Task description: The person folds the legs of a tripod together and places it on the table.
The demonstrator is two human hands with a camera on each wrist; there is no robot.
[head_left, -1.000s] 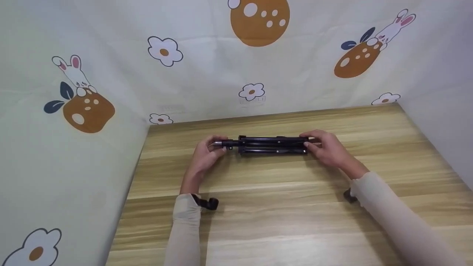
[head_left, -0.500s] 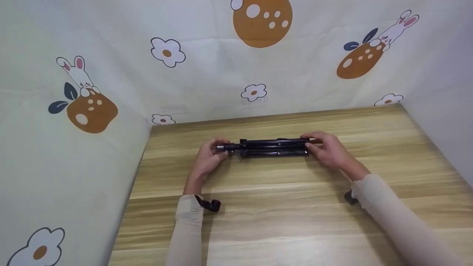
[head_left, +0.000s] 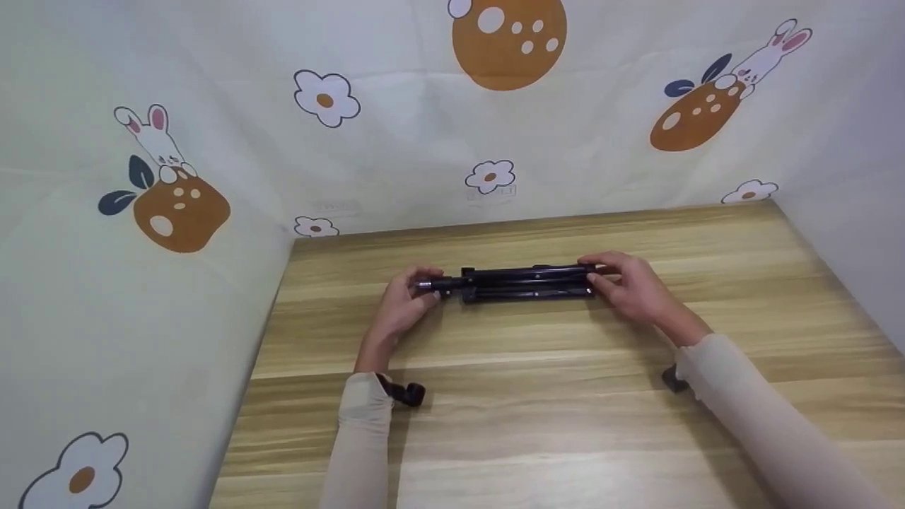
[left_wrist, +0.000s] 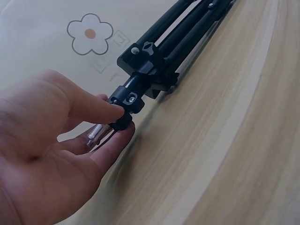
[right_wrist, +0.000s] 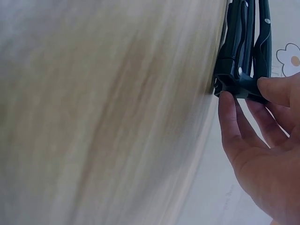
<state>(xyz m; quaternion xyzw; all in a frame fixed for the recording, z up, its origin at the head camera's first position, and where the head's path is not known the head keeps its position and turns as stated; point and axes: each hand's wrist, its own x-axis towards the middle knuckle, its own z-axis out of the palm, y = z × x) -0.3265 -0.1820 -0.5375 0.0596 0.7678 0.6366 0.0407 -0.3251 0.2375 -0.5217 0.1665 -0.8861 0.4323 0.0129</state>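
Observation:
A folded black tripod stand (head_left: 530, 283) lies sideways across the far half of the table, between both hands. Its metal-tipped centre post (left_wrist: 137, 85) points left, and its leg ends face right. My left hand (head_left: 404, 302) pinches the black collar near the metal tip (left_wrist: 97, 134), thumb on top and a finger beneath, as the left wrist view shows. At the other end, my right hand (head_left: 633, 288) grips the feet of the legs (right_wrist: 241, 86) between thumb and fingertips. The stand is level with or just above the table; I cannot tell if it touches all along.
The wood-grain table (head_left: 509, 410) meets a pale printed cloth wall (head_left: 396, 155) close behind the stand. Similar cloth borders the left and right sides. A small black wrist camera (head_left: 409, 394) sticks out from the left cuff, another (head_left: 673, 378) from the right.
The stand's left end, with the left hand, has dropped slightly towards me. The right hand keeps its hold almost in place. The whole head view has shifted a little.

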